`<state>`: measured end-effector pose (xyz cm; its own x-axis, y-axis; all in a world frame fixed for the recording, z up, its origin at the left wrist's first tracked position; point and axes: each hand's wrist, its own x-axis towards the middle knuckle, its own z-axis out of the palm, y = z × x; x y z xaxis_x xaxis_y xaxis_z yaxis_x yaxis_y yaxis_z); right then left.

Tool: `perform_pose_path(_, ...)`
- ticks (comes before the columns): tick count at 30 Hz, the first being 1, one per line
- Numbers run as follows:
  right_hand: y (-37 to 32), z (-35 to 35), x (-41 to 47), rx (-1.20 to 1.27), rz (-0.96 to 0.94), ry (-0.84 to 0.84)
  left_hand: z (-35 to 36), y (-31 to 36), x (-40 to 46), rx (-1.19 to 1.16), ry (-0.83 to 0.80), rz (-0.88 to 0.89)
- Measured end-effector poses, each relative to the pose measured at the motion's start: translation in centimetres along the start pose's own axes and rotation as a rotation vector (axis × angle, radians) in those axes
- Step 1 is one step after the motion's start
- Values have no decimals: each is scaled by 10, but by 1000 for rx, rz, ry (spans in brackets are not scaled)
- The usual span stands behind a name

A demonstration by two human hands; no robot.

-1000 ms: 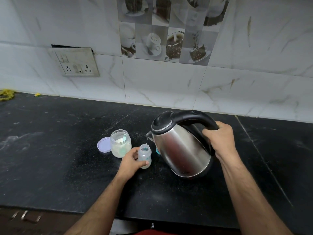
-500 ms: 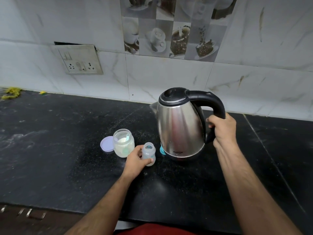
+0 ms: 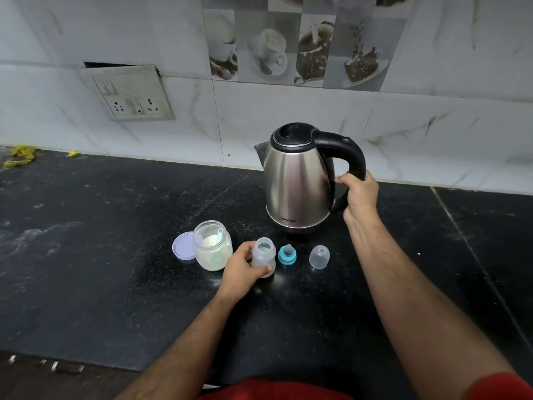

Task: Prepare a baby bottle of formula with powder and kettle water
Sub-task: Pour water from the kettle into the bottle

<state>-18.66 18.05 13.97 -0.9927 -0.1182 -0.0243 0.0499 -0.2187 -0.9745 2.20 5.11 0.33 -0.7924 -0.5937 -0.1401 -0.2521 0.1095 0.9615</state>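
A small clear baby bottle (image 3: 263,255) stands open on the black counter (image 3: 101,255), and my left hand (image 3: 240,269) grips it from the left. The steel kettle (image 3: 298,183) with a black lid and handle stands upright behind it. My right hand (image 3: 359,194) holds the lower part of the kettle's handle. A glass jar of white powder (image 3: 212,245) with a scoop inside sits left of the bottle, its lilac lid (image 3: 182,246) beside it. The teal nipple ring (image 3: 287,255) and the clear cap (image 3: 319,256) lie right of the bottle.
A white tiled wall rises behind the counter, with a socket plate (image 3: 129,93) at the left. Yellow scraps (image 3: 20,157) lie at the far left by the wall. The counter's front edge runs near my body.
The kettle went from tilted over the bottle to upright and now stands on the counter farther back. My left hand stayed on the bottle. The nipple ring and cap came into sight.
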Motion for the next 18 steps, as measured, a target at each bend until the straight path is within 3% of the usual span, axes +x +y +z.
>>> perform_pose_path(18,78,17,71,-115,161,-26,3,8,26,-43,19,-47)
